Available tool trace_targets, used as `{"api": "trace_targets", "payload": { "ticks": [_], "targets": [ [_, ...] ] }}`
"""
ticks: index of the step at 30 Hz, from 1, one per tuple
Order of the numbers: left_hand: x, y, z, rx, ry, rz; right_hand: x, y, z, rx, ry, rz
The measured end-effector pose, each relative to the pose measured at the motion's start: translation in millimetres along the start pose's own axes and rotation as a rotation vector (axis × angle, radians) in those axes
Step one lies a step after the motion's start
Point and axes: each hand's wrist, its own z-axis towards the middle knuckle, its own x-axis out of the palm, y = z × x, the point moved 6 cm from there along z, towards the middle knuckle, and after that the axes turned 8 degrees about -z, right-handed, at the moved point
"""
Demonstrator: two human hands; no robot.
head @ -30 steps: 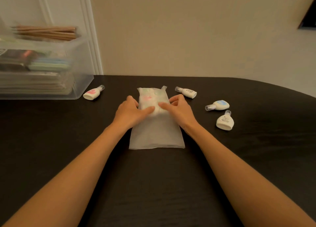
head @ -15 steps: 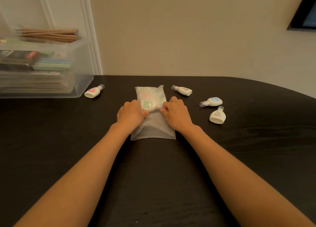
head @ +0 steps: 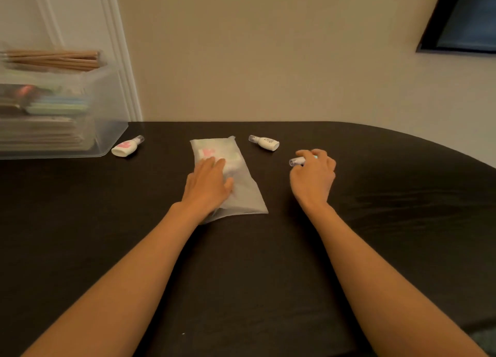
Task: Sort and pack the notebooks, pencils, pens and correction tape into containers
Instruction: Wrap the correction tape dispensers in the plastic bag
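One hand is off the pouch (head: 249,195) now: right hand (head: 312,176) curls round a correction tape (head: 296,161) at 2 o'clock, left hand (head: 208,184) presses the pouch flat-fingered, so packing likely continues.

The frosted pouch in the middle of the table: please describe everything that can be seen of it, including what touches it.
The pouch is translucent, frosted, soft-looking plastic, oblong, lying flat on the dark table with its long side running away from the person. Its far half bulges with white correction tapes; pink and green marks show through. The near half looks flat. The left hand rests on it with straight fingers; nothing else touches it.
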Motion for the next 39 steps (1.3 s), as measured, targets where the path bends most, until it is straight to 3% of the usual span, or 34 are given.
{"api": "trace_targets", "payload": {
  "ticks": [4,11,16,22,27,31,34,39],
  "targets": [
    [7,-6,-3,-0.026,0.061,-0.064,7,-34,9,0.127,0.249,0.084],
    [1,-30,-25,-0.02,0.122,-0.121,-3,-28,-12,-0.181,0.541,0.158],
    [2,-41,-37,0.107,0.285,0.049,-12,-20,-18,-0.298,0.518,0.112],
    [-10,-49,-32,0.145,0.149,-0.081,-12,-27,-11,-0.36,0.367,-0.043],
    [-11,-53,-23,0.061,0.169,-0.263,-24,-13,-19,-0.209,0.407,0.456],
    [-10,-52,-12,-0.018,0.103,-0.217,-26,2,-33,-0.232,0.75,0.754],
    [-6,-49,-2,-0.106,0.108,-0.208,-12,4,-39,-0.306,0.836,0.564],
    [-5,-49,0,-0.082,0.038,-0.331,-6,-2,-29,-0.23,0.568,0.38]
  ]
}}
